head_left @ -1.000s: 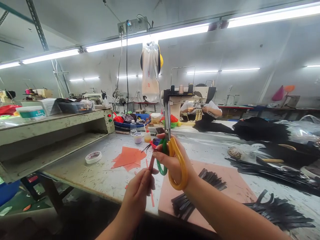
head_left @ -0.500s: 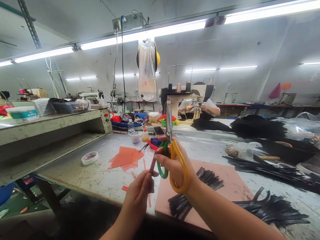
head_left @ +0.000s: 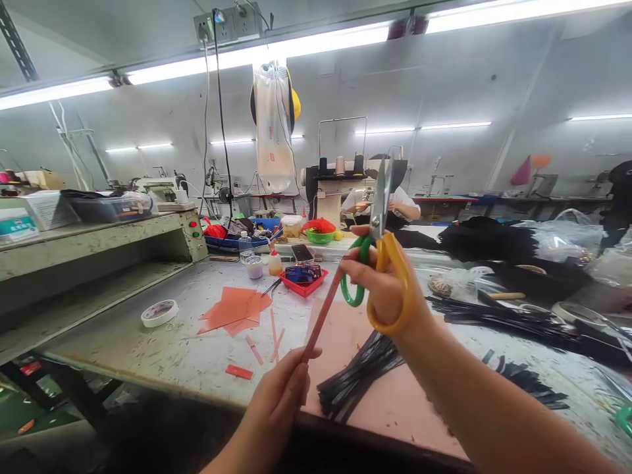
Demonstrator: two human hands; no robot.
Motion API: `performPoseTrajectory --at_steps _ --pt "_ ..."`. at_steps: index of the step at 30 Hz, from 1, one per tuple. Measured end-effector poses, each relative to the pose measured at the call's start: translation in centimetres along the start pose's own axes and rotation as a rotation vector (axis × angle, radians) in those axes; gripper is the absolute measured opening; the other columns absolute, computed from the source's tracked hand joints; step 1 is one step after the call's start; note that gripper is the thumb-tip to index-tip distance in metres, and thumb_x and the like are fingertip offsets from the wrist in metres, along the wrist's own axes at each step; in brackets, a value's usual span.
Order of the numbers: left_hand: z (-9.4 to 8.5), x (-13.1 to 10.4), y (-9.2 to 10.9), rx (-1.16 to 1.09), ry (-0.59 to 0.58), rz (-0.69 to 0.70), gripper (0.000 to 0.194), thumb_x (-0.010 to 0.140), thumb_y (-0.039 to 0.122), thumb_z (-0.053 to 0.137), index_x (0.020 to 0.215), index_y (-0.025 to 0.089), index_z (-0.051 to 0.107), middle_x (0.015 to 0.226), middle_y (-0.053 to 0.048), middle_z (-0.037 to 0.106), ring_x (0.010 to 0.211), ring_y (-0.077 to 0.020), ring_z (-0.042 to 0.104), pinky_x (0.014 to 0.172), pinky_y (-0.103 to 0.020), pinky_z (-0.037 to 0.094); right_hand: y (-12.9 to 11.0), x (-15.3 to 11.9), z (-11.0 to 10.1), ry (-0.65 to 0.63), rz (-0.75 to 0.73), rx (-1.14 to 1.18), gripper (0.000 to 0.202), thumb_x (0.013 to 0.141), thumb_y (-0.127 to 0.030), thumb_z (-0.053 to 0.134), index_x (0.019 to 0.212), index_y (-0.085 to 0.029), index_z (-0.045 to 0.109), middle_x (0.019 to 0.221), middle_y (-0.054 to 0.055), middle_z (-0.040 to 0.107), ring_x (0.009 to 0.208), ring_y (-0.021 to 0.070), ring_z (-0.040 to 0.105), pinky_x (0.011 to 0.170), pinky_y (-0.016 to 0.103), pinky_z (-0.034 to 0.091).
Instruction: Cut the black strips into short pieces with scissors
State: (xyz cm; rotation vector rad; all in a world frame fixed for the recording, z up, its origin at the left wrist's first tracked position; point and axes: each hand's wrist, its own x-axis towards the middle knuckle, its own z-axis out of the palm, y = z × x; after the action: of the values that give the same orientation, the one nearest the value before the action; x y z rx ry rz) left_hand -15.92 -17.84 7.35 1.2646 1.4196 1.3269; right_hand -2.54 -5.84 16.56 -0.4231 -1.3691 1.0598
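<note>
A narrow reddish-brown strip (head_left: 324, 316) runs slantwise between my two hands. My left hand (head_left: 284, 388) is closed on its lower end, near the table's front edge. Higher and to the right, my right hand (head_left: 388, 283) pinches the upper end between thumb and finger. The same hand carries scissors (head_left: 379, 210) with one green and one orange handle loop, blades pointing up and nearly together. Below the hands, a bundle of black strips (head_left: 358, 378) lies on a pink board (head_left: 395, 411). Several orange-red sheets (head_left: 234, 309) and loose cut strips (head_left: 275, 336) lie to the left.
A tape roll (head_left: 159, 313) lies at left, by a raised shelf (head_left: 99, 237). A red tray (head_left: 303, 282), a glue bottle (head_left: 275, 262) and a small tub (head_left: 253, 266) stand farther back. More black strips (head_left: 503, 322) lie at right. Another person (head_left: 405, 203) sits behind a sewing machine.
My right hand has moved up and right with the scissors, away from my left hand, which has dropped slightly. A longer stretch of the strip now shows between them. The view has shifted rightward.
</note>
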Motion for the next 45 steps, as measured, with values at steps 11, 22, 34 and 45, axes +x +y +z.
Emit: performPoseTrajectory --at_steps 11,22,34,45 --pt "5.7 1.5 0.4 -0.079 -0.285 -0.086 0.056 0.075 0.064 0.047 0.103 0.018 0.062 0.055 0.006 0.035 0.050 -0.0096 0.030 0.047 -0.023 0.023 -5.1 2.4 -9.8 0.311 -0.232 -0.190 0.041 0.055 -0.014 0.066 0.094 -0.020 0.055 0.064 -0.006 0.054 0.054 0.0099 0.051 0.050 0.025 0.041" --pt "13.3 6.6 1.9 0.042 -0.811 -0.212 0.031 0.081 0.049 0.045 0.088 0.020 0.050 0.056 0.006 0.050 0.047 -0.0088 0.041 0.048 -0.021 0.030 -7.7 -0.4 -22.1 0.673 -0.293 -0.413 0.033 0.053 -0.012 0.064 0.084 -0.018 0.055 0.061 -0.006 0.052 0.048 0.0078 0.047 0.045 0.025 0.037" --pt "18.1 11.4 1.8 0.336 -1.060 -0.087 0.014 0.074 0.029 0.053 0.068 0.019 0.059 0.056 0.005 0.051 0.057 -0.0112 0.047 0.058 -0.022 0.036 -5.4 -3.7 -28.4 0.904 -0.149 -0.469 0.032 0.046 -0.013 0.067 0.074 -0.020 0.054 0.066 -0.004 0.051 0.058 0.0112 0.050 0.051 0.025 0.038" --pt "22.0 13.0 -4.0 0.395 -0.997 -0.130 0.013 0.068 0.030 0.055 0.066 0.019 0.062 0.055 0.004 0.055 0.055 -0.0132 0.050 0.055 -0.023 0.036 -0.1 -7.9 -34.8 0.780 0.267 -0.897 0.048 0.047 -0.033 0.076 0.089 -0.019 0.059 0.061 -0.002 0.055 0.056 0.0166 0.050 0.052 0.028 0.038"
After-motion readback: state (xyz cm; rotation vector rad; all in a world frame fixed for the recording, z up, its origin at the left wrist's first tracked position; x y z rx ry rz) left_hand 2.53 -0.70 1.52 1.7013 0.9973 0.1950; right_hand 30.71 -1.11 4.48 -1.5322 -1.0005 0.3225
